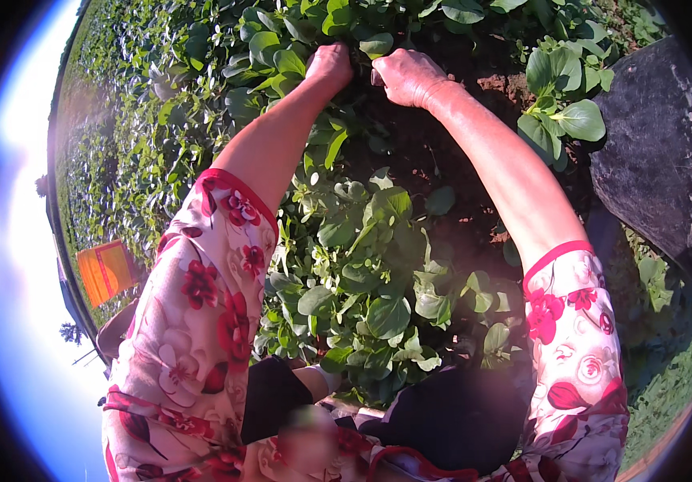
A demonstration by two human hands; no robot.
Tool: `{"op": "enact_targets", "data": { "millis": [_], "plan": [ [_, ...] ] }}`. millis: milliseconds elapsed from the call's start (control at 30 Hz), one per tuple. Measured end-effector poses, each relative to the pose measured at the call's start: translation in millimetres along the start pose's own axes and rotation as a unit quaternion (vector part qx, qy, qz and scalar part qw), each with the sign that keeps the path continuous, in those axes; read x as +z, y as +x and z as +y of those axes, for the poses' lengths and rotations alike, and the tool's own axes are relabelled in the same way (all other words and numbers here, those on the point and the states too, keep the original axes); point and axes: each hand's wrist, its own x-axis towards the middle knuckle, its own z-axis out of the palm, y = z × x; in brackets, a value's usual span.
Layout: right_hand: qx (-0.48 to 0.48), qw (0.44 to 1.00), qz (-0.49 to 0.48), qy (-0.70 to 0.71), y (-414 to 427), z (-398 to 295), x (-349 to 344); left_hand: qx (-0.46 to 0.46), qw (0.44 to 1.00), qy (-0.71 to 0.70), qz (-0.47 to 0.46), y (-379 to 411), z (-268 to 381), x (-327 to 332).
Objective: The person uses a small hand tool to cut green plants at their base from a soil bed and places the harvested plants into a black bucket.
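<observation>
My left hand (331, 65) is curled among the leafy green plants (264, 51) at the top of the view. Its fingers turn away from me, so what they grip is hidden. Just to its right, over dark soil, my right hand (409, 75) is closed around a short brown handle (377, 78). Only the end of that handle shows; the rest of the tool is out of sight. A broad leaf (377, 45) hangs just above the right hand. Between my forearms and my knees grow more leafy greens (388, 316), with rounded leaves.
At the right stands a large black sack or container (653, 150), with a leafy plant (581, 120) beside it. Reddish soil (503, 90) shows beyond my right wrist. Dense greenery (135, 120) stretches away to the left, near an orange-yellow panel (105, 271).
</observation>
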Motion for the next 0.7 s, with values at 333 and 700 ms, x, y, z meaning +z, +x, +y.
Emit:
{"op": "enact_targets", "data": {
  "millis": [333, 700],
  "plan": [
    [0.074, 0.982, 0.161, 0.065, -93, 3, -28, 0.025, 0.997, -0.076, 0.001, -28, 46, -55],
    [0.192, 0.960, 0.074, 0.191, -155, -32, -53, 0.026, 0.962, 0.034, -0.270, 5, 19, 38]
  ]
}}
